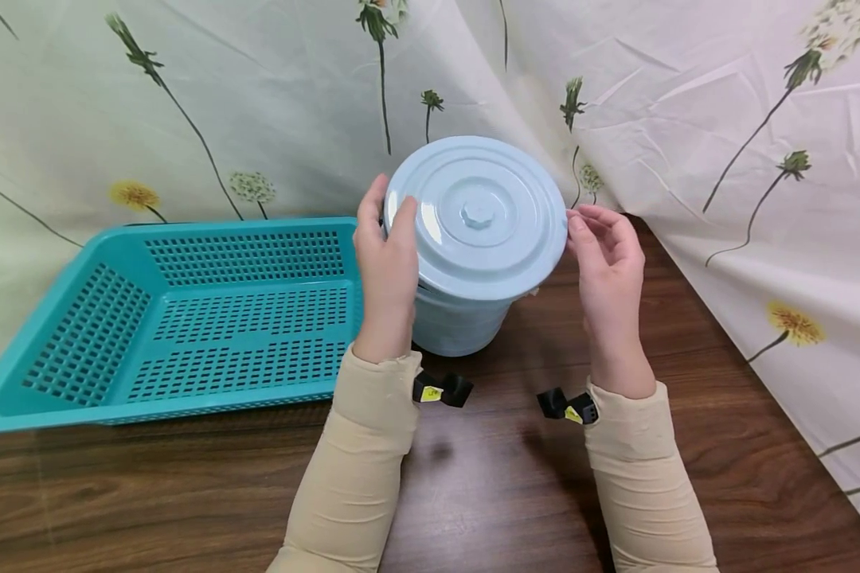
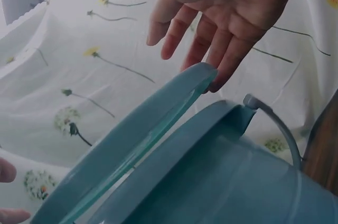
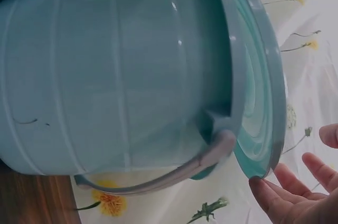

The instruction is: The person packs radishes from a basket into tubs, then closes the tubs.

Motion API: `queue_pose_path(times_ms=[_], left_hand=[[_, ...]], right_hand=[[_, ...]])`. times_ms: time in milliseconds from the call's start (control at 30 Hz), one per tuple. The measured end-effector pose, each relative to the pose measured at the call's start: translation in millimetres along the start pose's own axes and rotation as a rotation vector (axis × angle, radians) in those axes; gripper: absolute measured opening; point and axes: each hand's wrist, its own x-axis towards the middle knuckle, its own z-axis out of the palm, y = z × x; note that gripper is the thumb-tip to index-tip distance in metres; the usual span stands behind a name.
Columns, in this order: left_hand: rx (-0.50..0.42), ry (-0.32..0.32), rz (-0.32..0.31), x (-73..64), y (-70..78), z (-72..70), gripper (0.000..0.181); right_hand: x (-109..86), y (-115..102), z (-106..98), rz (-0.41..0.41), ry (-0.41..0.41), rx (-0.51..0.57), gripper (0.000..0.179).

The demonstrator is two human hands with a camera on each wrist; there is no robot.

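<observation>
A round pale-blue lid (image 1: 516,199) with a small knob sits tilted over a matching bucket (image 1: 459,322), and a gap shows between lid and bucket rim (image 2: 174,155) in both wrist views. My left hand (image 1: 387,274) holds the lid's left edge, fingertips (image 2: 214,84) right at the rim. On the opposite side, my right hand (image 1: 612,270) pinches the lid's edge between thumb and fingers. The bucket's handle (image 3: 158,182) hangs down along its side. The inside of the bucket is hidden.
To the left of the bucket stands a turquoise perforated basket (image 1: 258,338). Everything rests on a dark wooden table (image 1: 487,485). A white cloth (image 1: 272,95) printed with dandelions hangs behind and along the right side.
</observation>
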Motion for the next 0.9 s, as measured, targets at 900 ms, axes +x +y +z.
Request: queue_pose_path(times_ms=[900], left_hand=[[-0.004,-0.068,-0.233,6.9,-2.9,-12.2,0.073]], right_hand=[[-1.7,11,5,0.099,-0.081,-0.143,0.025]])
